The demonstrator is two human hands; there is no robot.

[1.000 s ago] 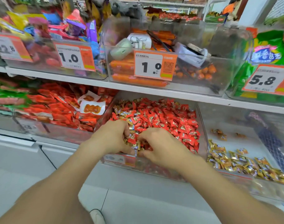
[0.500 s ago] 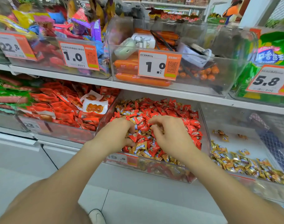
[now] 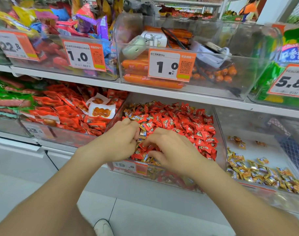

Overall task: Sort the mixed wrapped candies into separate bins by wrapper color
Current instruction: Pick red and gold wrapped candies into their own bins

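Observation:
A clear middle bin [image 3: 220, 133] holds a heap of red candies [image 3: 188, 126] with gold candies [image 3: 135, 117] mixed in along its left and front. My left hand [image 3: 119, 142] is over the bin's front left, its fingers curled round a few gold-wrapped candies [image 3: 142, 133] that stick out by the fingertips. My right hand [image 3: 170, 150] lies just right of it, fingers bent down into the pile, fingertips next to the left hand's. Whether it grips a candy is hidden. The right-hand bin [image 3: 264, 147] holds only sorted gold candies [image 3: 257, 174].
A bin of red snack packets [image 3: 68, 113] stands to the left. The upper shelf [image 3: 162, 92] overhangs the bins, carrying bins with price tags [image 3: 170, 65]. White floor tiles and my shoe [image 3: 102, 228] are below.
My right hand has slid back toward the bin's front and closer to my left hand. My left hand stays at the bin's front left, and gold candies now show at its fingertips.

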